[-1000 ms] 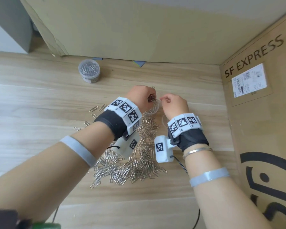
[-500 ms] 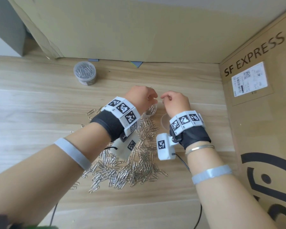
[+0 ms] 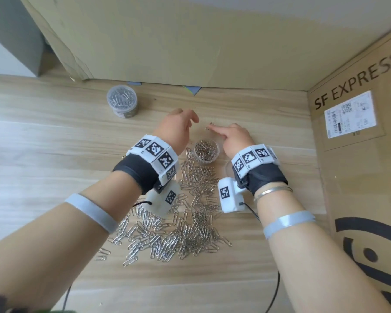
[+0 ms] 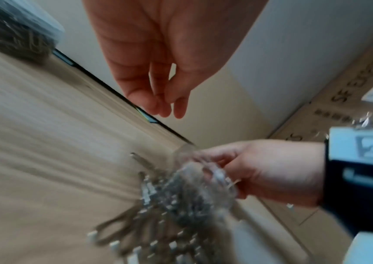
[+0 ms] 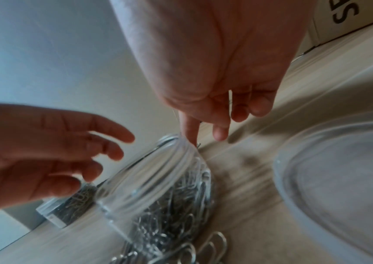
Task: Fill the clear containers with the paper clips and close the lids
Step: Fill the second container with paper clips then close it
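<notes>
An open clear container (image 3: 207, 151) partly filled with paper clips stands on the table between my hands. My left hand (image 3: 183, 126) hovers just beyond it on the left, fingers loose and empty, and shows the same in the left wrist view (image 4: 158, 85). My right hand (image 3: 230, 135) lies beyond it on the right, its straight index finger touching a single stray paper clip (image 3: 209, 126). A clear lid (image 5: 339, 178) lies flat under my right wrist. A big pile of paper clips (image 3: 181, 222) spreads on the near side of the container (image 5: 158, 178).
A second clear container (image 3: 122, 101), lidded and full of clips, stands at the back left. Cardboard walls close off the back (image 3: 190, 41) and the right side (image 3: 359, 154). Loose clips lie scattered at the pile's left edge (image 3: 103, 254).
Both hands were bunched together over the open container. They have drawn apart and moved past it; the left hand has opened, and the right index finger now reaches a stray clip.
</notes>
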